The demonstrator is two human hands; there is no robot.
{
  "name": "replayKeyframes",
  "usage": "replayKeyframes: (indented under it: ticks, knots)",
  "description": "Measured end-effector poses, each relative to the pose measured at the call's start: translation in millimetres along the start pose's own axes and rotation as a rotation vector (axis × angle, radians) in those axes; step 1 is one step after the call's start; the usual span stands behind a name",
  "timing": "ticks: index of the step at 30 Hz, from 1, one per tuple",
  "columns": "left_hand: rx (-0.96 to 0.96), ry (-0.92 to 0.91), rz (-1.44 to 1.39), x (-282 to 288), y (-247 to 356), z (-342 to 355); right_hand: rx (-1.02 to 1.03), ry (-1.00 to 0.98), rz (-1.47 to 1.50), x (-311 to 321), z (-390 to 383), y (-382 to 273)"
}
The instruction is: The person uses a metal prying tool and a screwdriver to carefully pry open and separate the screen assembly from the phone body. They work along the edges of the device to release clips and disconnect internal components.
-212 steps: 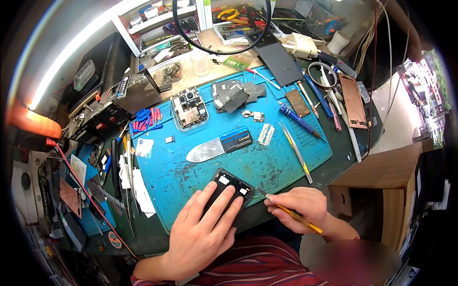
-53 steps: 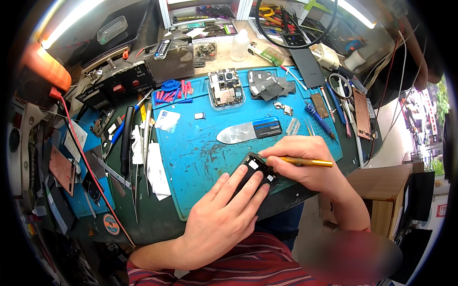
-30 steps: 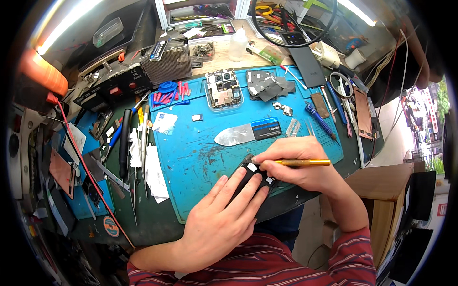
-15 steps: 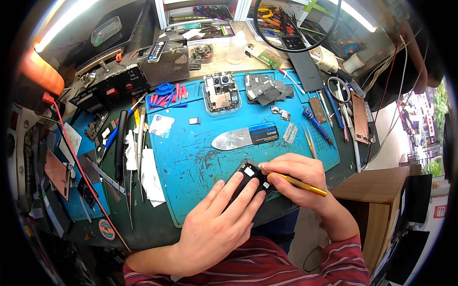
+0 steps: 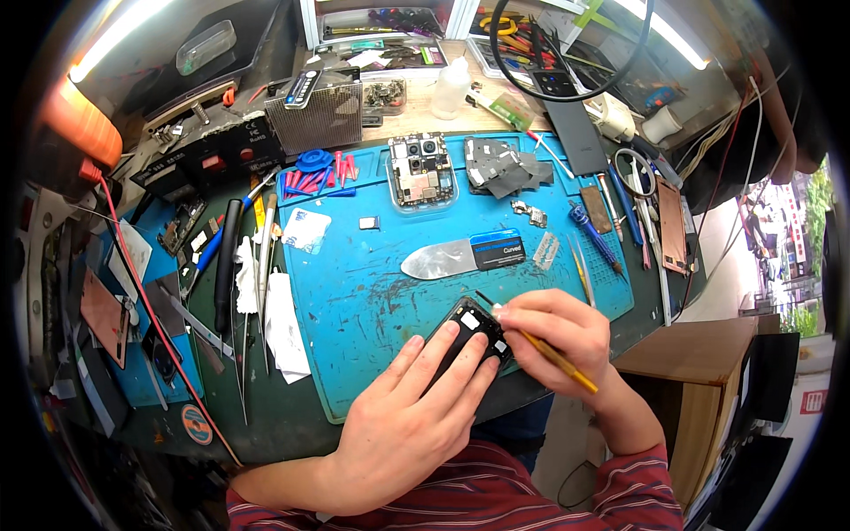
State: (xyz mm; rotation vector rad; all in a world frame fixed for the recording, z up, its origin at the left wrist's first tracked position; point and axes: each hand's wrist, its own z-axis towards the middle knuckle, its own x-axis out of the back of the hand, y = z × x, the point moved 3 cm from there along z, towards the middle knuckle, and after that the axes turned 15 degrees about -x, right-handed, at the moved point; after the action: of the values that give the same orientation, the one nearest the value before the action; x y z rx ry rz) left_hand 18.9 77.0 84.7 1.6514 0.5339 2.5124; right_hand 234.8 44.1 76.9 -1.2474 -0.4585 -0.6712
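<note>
A black phone part, with pale rectangular patches near its upper end, lies tilted at the front edge of the blue mat. My left hand rests flat on it, fingers stretched and apart; its thumb is hidden. Pinched in my right hand is a slim tool with a gold handle. Its thin dark tip points up and left, just above the part's top right corner. Whether the tip touches the part I cannot tell. Farther back lies a flat metal pry blade with a black and blue grip.
A phone circuit board sits in a clear tray, beside grey sheet pieces. Tweezers and a blue screwdriver lie right. White tissue and long tools lie left. A white bottle stands behind.
The right fingers have shifted slightly and tilted the gold-handled tool, so its dark tip now shows beyond the part's corner. My left hand stays on the part. The whole view has shifted slightly.
</note>
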Motion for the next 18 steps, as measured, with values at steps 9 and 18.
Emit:
replayKeyframes:
  ticks: [9,18]
  knots:
    - [0.014,-0.024,-0.022,-5.0,-0.5,-4.0,0.087,-0.02,-0.076,-0.9,2.7,-2.7]
    - [0.006,-0.016,-0.007,-5.1,-0.8,-4.7,0.074,-0.023,-0.075,-1.0,2.0,-1.5]
